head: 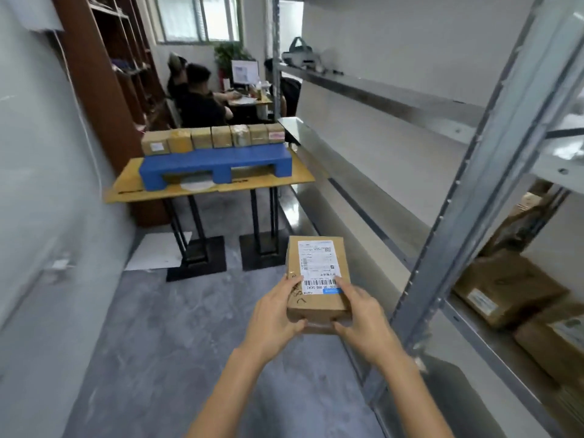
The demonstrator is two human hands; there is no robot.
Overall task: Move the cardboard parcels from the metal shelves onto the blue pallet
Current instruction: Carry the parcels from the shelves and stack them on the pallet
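A small cardboard parcel (316, 273) with a white shipping label is held in front of me over the grey floor. My left hand (275, 314) grips its near left corner, thumb on top. My right hand (363, 320) grips its near right corner, thumb on the label. Ahead, the blue pallet (215, 164) lies on a wooden table (132, 192). A row of several cardboard parcels (211, 140) stands along the pallet's far edge. The metal shelves (474, 191) run along my right, with more parcels (505, 289) on a lower level.
A grey wall bounds the aisle on my left. A brown bookcase (104, 74) stands behind the table. People sit at a desk with a monitor (245, 72) beyond the pallet. A bag (298, 55) rests on an upper shelf. Black table bases (202, 260) stand on the floor.
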